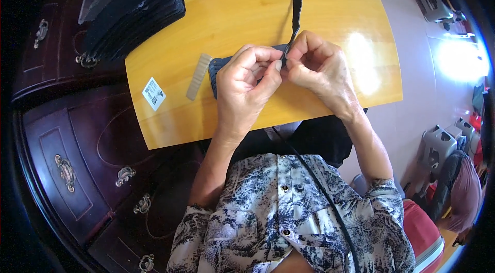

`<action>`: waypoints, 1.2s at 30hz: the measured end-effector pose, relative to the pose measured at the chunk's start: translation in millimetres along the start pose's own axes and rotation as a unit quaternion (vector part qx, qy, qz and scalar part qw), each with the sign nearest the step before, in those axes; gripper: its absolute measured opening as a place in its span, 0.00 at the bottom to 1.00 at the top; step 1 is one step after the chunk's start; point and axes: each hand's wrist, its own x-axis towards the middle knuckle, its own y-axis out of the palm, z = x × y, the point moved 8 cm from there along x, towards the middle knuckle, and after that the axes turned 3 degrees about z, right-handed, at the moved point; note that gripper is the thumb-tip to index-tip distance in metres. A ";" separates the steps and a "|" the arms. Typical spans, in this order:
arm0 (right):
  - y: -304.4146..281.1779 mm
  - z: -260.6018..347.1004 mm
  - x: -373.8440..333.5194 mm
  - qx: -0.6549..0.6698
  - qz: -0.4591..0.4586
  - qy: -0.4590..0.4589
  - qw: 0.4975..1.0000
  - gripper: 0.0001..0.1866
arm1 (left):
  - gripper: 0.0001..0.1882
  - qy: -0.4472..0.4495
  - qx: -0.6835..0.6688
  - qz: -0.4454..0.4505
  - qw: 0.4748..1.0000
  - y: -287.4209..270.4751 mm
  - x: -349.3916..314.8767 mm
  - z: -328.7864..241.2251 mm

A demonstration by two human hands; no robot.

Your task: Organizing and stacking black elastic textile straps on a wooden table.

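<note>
Over the yellow table (247, 10), my left hand (242, 82) and my right hand (325, 69) meet fingertip to fingertip. A narrow black strap (295, 4) runs from between them toward the far side, its loose end standing away from my fingers. Both hands are closed in a pinch on its near part. Under my left hand lies a dark blue ribbed or woven piece (213, 78), mostly covered by my fingers; whether the strap is joined to it I cannot tell. Just left of that piece rests a flat tan strip (199, 77).
A stack of black, curved fabric pieces (136, 12) stands at the table's far left. A white label (153, 94) is stuck near the left edge. Dark wooden drawers (67, 170) flank the left side. Grey plastic stools (438, 146) and a seated person's leg (462, 185) are at the right.
</note>
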 end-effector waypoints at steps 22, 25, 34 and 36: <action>19.5 42.5 11.8 -0.252 0.076 -0.097 0.960 0.16 | 0.07 0.002 -0.107 -0.017 0.994 -2.0 4.9 -9.6; 23.5 42.7 9.4 -0.277 0.056 -0.163 0.945 0.14 | 0.07 -0.006 -0.102 -0.035 0.994 -2.7 3.4 -5.9; 22.0 3.9 14.1 0.294 0.053 0.075 0.951 0.12 | 0.08 -0.074 -0.311 -0.064 0.945 5.6 2.9 1.8; 23.1 2.9 14.6 0.324 0.025 0.090 0.941 0.12 | 0.09 -0.075 -0.325 -0.053 0.941 6.5 6.2 1.7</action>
